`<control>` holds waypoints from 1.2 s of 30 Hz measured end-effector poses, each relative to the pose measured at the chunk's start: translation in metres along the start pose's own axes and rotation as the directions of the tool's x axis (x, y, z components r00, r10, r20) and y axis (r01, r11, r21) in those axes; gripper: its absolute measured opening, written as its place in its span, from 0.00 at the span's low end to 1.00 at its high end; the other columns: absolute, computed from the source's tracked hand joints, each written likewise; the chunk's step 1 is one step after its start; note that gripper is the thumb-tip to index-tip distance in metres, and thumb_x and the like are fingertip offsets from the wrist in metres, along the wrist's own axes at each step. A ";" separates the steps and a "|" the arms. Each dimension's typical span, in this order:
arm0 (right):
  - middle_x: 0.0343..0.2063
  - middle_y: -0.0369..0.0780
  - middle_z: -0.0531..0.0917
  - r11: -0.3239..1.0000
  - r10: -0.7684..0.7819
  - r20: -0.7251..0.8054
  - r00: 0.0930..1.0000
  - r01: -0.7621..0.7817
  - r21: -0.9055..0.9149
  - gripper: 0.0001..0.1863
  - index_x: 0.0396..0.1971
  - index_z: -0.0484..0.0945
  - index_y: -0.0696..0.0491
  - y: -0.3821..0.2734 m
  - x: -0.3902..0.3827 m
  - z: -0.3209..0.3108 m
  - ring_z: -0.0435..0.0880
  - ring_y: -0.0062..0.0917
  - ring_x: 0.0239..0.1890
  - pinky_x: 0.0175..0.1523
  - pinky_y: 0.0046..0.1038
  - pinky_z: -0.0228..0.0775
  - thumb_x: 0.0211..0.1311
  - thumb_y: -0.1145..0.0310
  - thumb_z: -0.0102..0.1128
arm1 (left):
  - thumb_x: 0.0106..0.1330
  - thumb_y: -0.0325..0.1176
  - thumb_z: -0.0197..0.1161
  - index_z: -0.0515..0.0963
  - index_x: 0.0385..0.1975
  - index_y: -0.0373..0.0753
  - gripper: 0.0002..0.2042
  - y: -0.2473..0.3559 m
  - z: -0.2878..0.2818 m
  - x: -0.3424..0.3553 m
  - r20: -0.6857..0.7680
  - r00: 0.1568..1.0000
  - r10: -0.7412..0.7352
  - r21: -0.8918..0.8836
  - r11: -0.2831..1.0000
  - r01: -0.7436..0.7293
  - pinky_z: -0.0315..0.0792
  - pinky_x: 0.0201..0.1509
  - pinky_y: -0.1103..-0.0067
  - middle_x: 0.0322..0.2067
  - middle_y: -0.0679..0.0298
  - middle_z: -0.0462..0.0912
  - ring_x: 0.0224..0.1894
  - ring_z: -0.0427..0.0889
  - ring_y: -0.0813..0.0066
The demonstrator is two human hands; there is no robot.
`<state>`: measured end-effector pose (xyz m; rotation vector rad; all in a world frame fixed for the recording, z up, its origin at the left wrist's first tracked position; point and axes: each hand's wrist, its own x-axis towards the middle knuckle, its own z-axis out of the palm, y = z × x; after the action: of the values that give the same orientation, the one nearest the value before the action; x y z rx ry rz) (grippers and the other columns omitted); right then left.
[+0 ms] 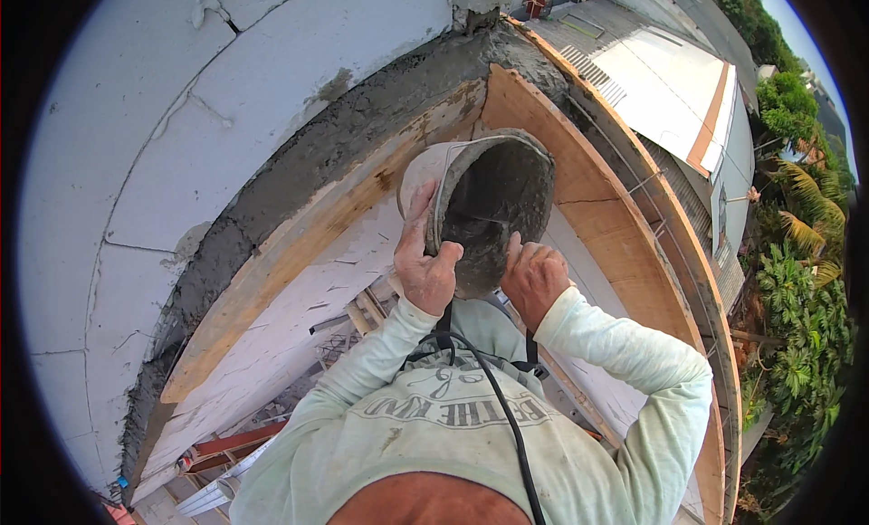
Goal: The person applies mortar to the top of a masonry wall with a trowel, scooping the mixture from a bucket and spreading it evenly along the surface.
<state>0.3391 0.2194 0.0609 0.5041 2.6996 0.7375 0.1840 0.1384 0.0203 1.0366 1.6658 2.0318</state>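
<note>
A pale bucket (418,174), its inside coated with wet grey mortar (484,186), is tilted so that its mouth faces me. My left hand (427,258) grips it at the left, with the fingers along the outer wall and the thumb over the rim. At the near right part of the rim, my right hand (536,273) is closed, its thumb side toward the mortar. What those fingers hold is hidden. Behind the bucket, a wooden formwork board (579,186) meets another board (362,176) at a corner.
Grey mortar (362,118) lies in a band along the white block wall (181,100) on the left. An outer wooden strip (674,222) with metal rods runs down the right. Beyond it are roofs (670,86) and trees (797,344). Loose timber (367,312) lies far below.
</note>
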 end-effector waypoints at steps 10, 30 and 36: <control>0.22 0.35 0.74 0.968 0.249 -0.261 0.933 -0.241 0.065 0.22 0.55 0.75 0.60 0.020 0.020 0.013 0.75 0.23 0.25 0.27 0.24 0.64 0.62 0.66 0.54 | 0.45 0.19 0.53 0.64 0.63 0.24 0.36 0.004 -0.010 0.010 0.012 0.997 -0.075 -0.064 0.995 0.075 0.54 0.72 0.73 0.65 0.49 0.67 0.68 0.64 0.62; 0.24 0.41 0.78 0.965 0.230 -0.252 0.940 -0.186 0.186 0.18 0.46 0.78 0.62 0.065 0.010 -0.001 0.81 0.28 0.26 0.28 0.24 0.70 0.56 0.70 0.55 | 0.48 0.19 0.54 0.67 0.61 0.24 0.32 0.011 -0.002 0.006 0.065 0.998 0.021 0.045 0.999 -0.024 0.55 0.72 0.70 0.65 0.49 0.67 0.69 0.64 0.58; 0.24 0.50 0.80 0.857 0.008 -0.033 0.999 0.010 0.515 0.08 0.32 0.77 0.62 0.070 0.022 0.009 0.84 0.40 0.31 0.33 0.36 0.77 0.54 0.73 0.56 | 0.50 0.20 0.55 0.70 0.58 0.24 0.29 0.010 -0.008 0.008 0.198 0.939 0.281 0.124 0.943 -0.309 0.53 0.72 0.64 0.64 0.46 0.68 0.69 0.62 0.50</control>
<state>0.3410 0.2887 0.0863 0.6094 2.9173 -0.0033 0.1750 0.1353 0.0320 1.5585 1.6761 1.9352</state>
